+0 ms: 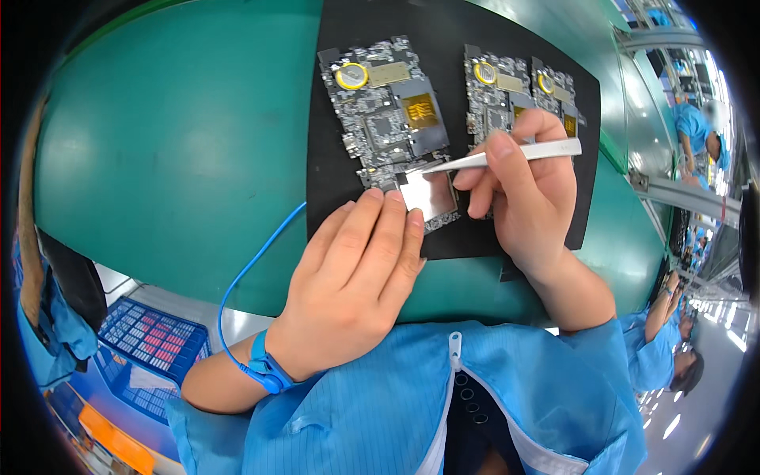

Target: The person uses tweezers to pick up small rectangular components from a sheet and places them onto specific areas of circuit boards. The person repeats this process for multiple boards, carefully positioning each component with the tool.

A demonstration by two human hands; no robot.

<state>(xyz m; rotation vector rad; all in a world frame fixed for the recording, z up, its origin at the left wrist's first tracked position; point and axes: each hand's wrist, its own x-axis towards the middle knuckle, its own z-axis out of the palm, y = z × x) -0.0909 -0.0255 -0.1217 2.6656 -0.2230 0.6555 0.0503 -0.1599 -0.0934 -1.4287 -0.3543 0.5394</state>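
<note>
A long circuit board (380, 111) lies on a black mat, with a yellow-ringed coin cell (351, 76) near its far end and a shiny silver metal plate (428, 194) at its near end. My right hand (532, 186) pinches white tweezers (499, 157), whose tips meet the far edge of the silver plate. Flat beside the plate, my left hand (352, 265) rests its outstretched fingertips on the near left part of the board. A blue wrist strap (267, 369) circles my left wrist.
Two similar circuit boards, one left (497, 83) and one right (554, 87), lie beyond my right hand on the black mat (336, 158). The mat covers part of a green table (182, 142). A blue cord (252, 265) crosses the table edge. A blue basket (150, 340) stands lower left; co-workers sit at right.
</note>
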